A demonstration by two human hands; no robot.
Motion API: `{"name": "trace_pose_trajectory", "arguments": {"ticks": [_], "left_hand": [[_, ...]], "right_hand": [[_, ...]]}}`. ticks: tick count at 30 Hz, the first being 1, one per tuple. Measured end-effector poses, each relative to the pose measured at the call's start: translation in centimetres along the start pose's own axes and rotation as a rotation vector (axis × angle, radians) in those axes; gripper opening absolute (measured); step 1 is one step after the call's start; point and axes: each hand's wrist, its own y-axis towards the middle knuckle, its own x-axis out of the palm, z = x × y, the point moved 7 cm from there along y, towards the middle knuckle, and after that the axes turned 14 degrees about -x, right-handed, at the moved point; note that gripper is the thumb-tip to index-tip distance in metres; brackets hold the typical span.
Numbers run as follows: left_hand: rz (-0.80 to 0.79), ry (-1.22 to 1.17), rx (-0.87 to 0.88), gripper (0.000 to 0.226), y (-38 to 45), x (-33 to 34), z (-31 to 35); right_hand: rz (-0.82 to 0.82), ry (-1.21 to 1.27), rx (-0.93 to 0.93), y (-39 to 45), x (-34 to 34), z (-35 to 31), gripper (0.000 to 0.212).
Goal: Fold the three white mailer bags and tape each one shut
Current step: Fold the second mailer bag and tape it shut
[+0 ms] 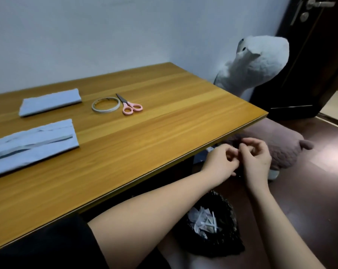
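Both bare forearms reach forward and to the right, past the right edge of a wooden table [164, 121], so the hands meet in the air off the table, above the dark floor. The left forearm crosses from the lower middle up toward the right; the right forearm rises from the lower right corner. The left hand [219, 162] and right hand [256, 154] are touching, fingers curled inward toward each other with the fingertips bunched together where they meet. They look as if they are picking at something very small between them, but what it is, or whether anything is held at all, cannot be told. Below the hands, on the floor near the person, sits a black-lined waste bin [212, 226] with white paper strips and scraps inside. On the table, well apart from the hands, lie the white mailer bags: one folded mailer bag [49, 104] lies flat at the far left, and nearer, at the left edge, a larger stack of mailer bags [34, 146] lies flat and partly cut off by the frame, showing long folds or strips along its length. A tape roll [105, 105] lies flat toward the far side of the table, with pink-handled scissors [129, 106] just beside it on its right. Beyond the table's far right corner a white plush toy [257, 63] stands against the wall, and a brownish plush toy [284, 150] lies on the floor behind the hands.
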Motion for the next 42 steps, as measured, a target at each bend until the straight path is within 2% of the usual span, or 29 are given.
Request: {"name": "trace_pose_trajectory", "arguments": {"ticks": [3,7,9,10,15,19,23,25,30,32,36,42], "left_hand": [[-0.044,0.057,-0.080,0.024,0.7,1.2,-3.4],[-0.069,0.143,-0.161,0.028,1.9,1.5,-7.2],[-0.072,0.225,-0.186,0.028,2.3,1.4,-8.9],[-0.062,0.256,-0.203,0.028,2.5,1.0,-9.9],[-0.062,0.306,-0.353,0.027,3.2,-0.8,-14.1],[-0.103,0.279,-0.402,0.028,3.3,-1.3,-15.5],[-0.122,0.254,-0.446,0.027,3.0,-1.6,-16.7],[-0.131,0.237,-0.454,0.028,2.9,-1.8,-17.0],[-0.121,0.207,-0.457,0.027,2.8,-2.6,-17.1],[-0.111,0.205,-0.458,0.026,2.7,-2.8,-16.8],[-0.114,0.217,-0.415,0.024,2.0,-2.7,-14.7],[-0.075,0.410,-0.045,0.015,-0.6,-2.4,-6.6]], "right_hand": [[-0.024,-0.048,0.097,-2.0,-0.3,4.1,0.010],[-0.050,-0.136,0.248,-4.4,-0.2,9.4,0.018],[-0.062,-0.195,0.344,-5.8,-0.1,12.1,0.009],[-0.084,-0.238,0.410,-6.6,0.0,13.6,0.004],[-0.304,-0.396,0.745,-11.8,0.8,20.6,0.017],[-0.382,-0.388,0.812,-14.6,1.5,22.5,0.012],[-0.499,-0.346,0.844,-16.2,3.2,24.5,0.025],[-0.570,-0.354,0.857,-16.7,3.9,25.1,0.020],[-0.628,-0.382,0.881,-17.3,3.8,25.2,0.035],[-0.567,-0.437,0.866,-16.7,3.0,23.8,0.035],[-0.215,-0.500,0.741,-12.8,1.1,17.9,0.031],[0.324,-0.238,0.230,-5.5,1.0,6.8,0.023]]}}
